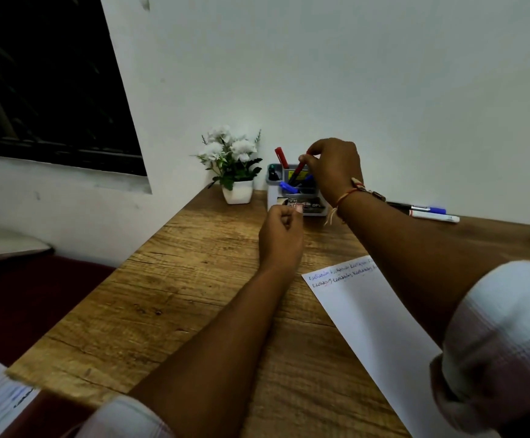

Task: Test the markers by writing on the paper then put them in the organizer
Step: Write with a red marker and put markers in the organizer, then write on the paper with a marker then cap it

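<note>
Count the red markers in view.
2. The standing red marker is upright in the organizer, left of the right hand. The held red marker is pinched by that hand, tilted into the organizer. More may be hidden inside.

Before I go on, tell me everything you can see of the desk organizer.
The desk organizer is a grey-and-white box, plastic by its look, standing upright at the back of the wooden table near the wall, right of the potted flowers. Its open top compartments hold an upright red marker and blue markers. The right hand pinches a second red marker slanted into it. The left hand partly hides its printed lower front; contact is unclear.
</note>
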